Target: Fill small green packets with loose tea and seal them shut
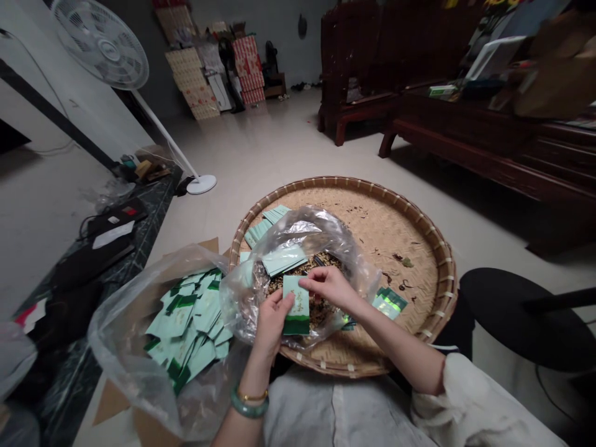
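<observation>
My left hand (271,320) grips the left edge of a mint-green sachet (297,310) with a dark green band at its bottom and gold characters. At its upper right edge, my right hand (329,287) pinches the same sachet between thumb and finger. Under both hands lies an open clear plastic bag (316,223) holding loose brown-and-tan dried material (326,313). A stack of sachets (284,259) rests on top of this material. The bag sits in a round woven bamboo tray (367,211) in front of my lap.
Left of the tray, a plastic-lined carton (112,397) holds many sachets (200,316). More sachets lie on the tray at its left (258,233) and right (390,302). A white fan (202,184), dark wooden furniture (442,124) and a round black base (512,316) stand around.
</observation>
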The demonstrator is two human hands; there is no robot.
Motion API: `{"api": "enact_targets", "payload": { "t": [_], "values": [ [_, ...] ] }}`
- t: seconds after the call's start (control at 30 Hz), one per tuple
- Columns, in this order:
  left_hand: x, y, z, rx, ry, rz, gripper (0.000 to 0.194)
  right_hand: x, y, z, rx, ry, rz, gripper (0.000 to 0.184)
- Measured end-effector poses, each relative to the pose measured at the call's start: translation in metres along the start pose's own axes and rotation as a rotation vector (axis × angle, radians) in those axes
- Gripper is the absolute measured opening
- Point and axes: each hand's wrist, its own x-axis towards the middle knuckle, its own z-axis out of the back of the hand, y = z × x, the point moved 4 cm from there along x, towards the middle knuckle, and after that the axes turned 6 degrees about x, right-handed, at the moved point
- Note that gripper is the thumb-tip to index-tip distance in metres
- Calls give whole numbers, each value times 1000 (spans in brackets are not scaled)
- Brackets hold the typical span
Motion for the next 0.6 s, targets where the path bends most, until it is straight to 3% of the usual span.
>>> {"api": "enact_targets", "payload": {
  "t": [0.07,0.23,0.43,0.6],
  "values": [
    [-1,2,-1,48,57,55,50,0,-1,-2,24,13,-7,37],
    [1,5,3,135,58,68,41,-2,1,-9,56,86,-13,29],
    [-1,6,-3,-10,147,206,50,5,-6,-4,41,68,-23,30],
    [-1,8,-7,-77,113,223,54,7,-8,1,6,42,20,29]
  ]
}}
